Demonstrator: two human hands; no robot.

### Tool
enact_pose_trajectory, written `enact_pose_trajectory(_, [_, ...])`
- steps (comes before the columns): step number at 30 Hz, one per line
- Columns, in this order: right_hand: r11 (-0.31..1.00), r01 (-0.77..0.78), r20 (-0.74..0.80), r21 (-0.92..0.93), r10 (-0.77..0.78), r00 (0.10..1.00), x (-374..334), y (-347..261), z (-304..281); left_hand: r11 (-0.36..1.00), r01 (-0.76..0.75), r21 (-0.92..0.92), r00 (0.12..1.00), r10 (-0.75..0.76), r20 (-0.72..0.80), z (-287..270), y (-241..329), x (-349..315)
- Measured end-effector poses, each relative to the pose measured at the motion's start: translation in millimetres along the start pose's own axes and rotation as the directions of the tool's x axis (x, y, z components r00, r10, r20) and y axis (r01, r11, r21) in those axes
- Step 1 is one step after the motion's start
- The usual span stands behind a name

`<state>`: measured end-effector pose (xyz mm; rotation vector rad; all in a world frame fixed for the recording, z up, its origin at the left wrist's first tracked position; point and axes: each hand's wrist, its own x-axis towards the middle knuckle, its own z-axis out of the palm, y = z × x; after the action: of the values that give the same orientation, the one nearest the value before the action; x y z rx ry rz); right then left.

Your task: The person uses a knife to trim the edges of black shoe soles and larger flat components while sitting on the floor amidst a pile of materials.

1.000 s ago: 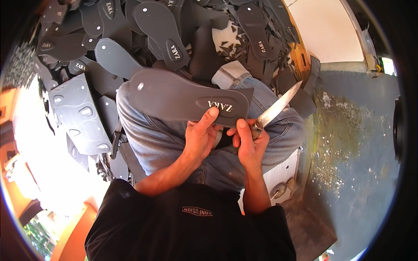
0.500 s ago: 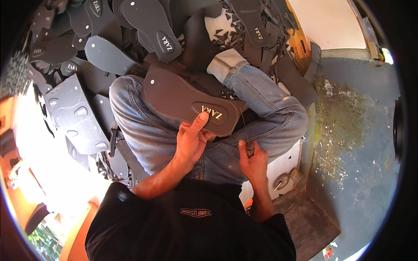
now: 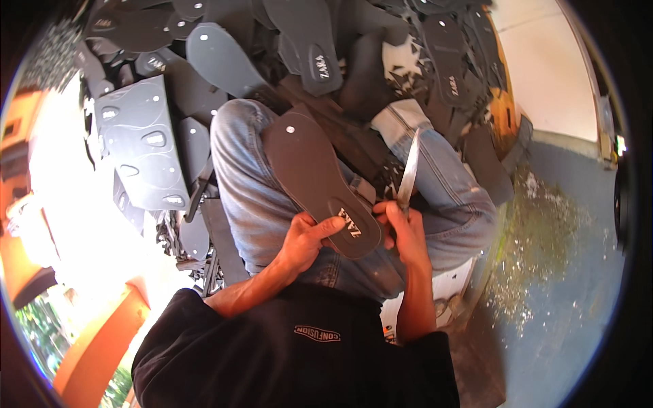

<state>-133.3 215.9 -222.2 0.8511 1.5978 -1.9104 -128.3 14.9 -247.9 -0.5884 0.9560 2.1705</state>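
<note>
Hands: two, both mine, near each other over my lap.
Left hand [image 3: 303, 241]: fingers curled in, thumb flat on top of the sole's heel end; the other fingers pass underneath, mostly hidden.
Right hand [image 3: 407, 234]: curled closed round the handle of the knife, fingertips at the sole's right edge by the heel; whether they press on it I cannot tell.
Sole [image 3: 306, 163]: one in hand, dark, heel between my hands, toe end pointing away from me and leftward; one white dot at the toe, one raised oval at the heel.
Knife [image 3: 411, 166]: one, blade up and away from my right hand, tip leaning slightly right.
Edges: the sole's left edge runs over the left leg of my jeans [image 3: 238, 177]; the blade stands apart from its right edge.
Room: a gap between blade and sole, widening away from my hands; the blade's upper part lies across the view of my right trouser leg.
Sheet [image 3: 136, 170]: one, left of my left hand, three ovals visible.
Loose soles [image 3: 224, 58]: at least six, beyond and left of my hands; overlapping, exact count not possible.
Scraps [image 3: 408, 88]: many, uncounted, beyond my right hand.
</note>
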Motion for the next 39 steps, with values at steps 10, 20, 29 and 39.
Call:
enact_pose_trajectory(10, [0.877, 0.325, 0.178, -0.354, -0.278, 0.944, -41, 34, 23, 0.986, -0.097, 0.139, 0.967, 0.127, -0.223, -23, 121, 41])
enact_pose_trajectory(20, [0.659, 0.334, -0.065, -0.674, -0.503, 0.862, -24, 36, 35, 0.930, 0.085, 0.356, 0.996, -0.067, -0.065, -1, 111, 24])
enact_pose_trajectory(29, [0.536, 0.342, 0.061, -0.772, -0.473, 0.879, -8, 14, 27, 0.798, 0.095, 0.596, 0.995, -0.092, -0.036, 21, 113, 18])
enact_pose_trajectory(39, [0.979, 0.180, 0.156, -0.096, -0.164, 0.974, 26, -55, 15, 0.792, 0.033, 0.610, 0.995, -0.084, 0.055, 22, 102, 29])
